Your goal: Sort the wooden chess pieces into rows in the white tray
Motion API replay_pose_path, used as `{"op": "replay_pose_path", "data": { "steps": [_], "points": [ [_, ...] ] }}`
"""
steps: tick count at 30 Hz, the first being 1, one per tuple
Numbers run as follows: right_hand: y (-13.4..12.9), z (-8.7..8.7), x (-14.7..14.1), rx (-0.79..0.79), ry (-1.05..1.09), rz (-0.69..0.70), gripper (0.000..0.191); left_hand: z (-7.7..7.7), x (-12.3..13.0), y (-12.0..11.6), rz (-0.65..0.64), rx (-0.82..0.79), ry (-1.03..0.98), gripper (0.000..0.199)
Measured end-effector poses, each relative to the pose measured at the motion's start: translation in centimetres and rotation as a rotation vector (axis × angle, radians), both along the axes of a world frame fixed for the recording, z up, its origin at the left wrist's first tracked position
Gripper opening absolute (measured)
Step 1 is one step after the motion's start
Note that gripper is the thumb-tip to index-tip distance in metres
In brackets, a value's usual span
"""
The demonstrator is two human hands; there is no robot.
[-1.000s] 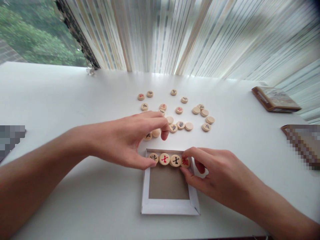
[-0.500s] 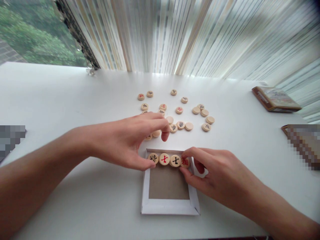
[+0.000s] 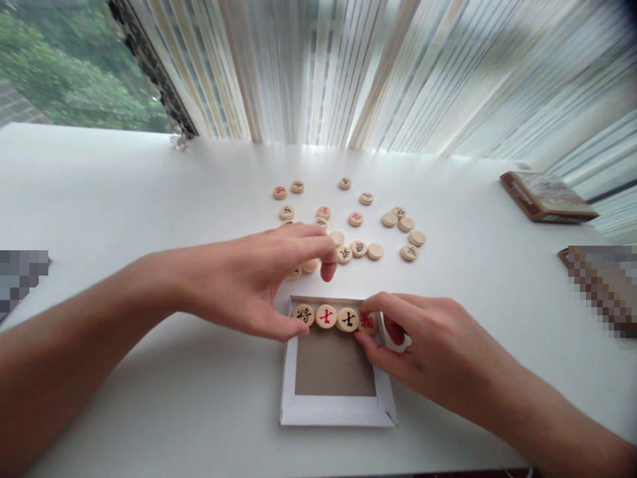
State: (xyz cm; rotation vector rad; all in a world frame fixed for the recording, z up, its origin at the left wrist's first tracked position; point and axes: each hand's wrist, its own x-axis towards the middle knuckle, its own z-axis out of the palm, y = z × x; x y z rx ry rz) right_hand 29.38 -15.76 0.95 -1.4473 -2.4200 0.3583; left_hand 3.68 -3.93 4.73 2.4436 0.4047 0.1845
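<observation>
A shallow white box (image 3: 338, 410) with a grey-brown bottom stands near the table's front. Along its back wall lie a black-marked round piece (image 3: 303, 316), a red-marked piece (image 3: 326, 317), another black-marked piece (image 3: 348, 320) and, at the right corner, a second red-marked piece (image 3: 367, 323). My right hand (image 3: 413, 332) pinches this last piece between thumb and fingers. My left hand (image 3: 269, 279) holds nothing; its thumb tip touches the leftmost piece, while its curled fingers, apart from the thumb, hover behind the box and hide some loose pieces.
Several loose wooden pieces (image 3: 359, 249) are scattered behind the box on the white table (image 3: 149, 411). Two flat brown boxes, one at the back right (image 3: 552, 196) and one blurred at the right edge (image 3: 602, 292), lie farther off. A grey object (image 3: 22, 279) shows at the left edge.
</observation>
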Motion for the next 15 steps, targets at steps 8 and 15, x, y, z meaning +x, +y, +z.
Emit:
{"op": "replay_pose_path", "data": {
  "steps": [8,15],
  "points": [
    [-0.01,-0.04,0.04,0.001,0.012,0.001,0.003,0.07,0.00,0.00,0.012,0.010,-0.003,0.041],
    [-0.12,0.33,0.39,0.017,0.061,-0.016,0.004,0.21,-0.04,0.69,0.140,0.012,-0.188,0.025]
  ]
}}
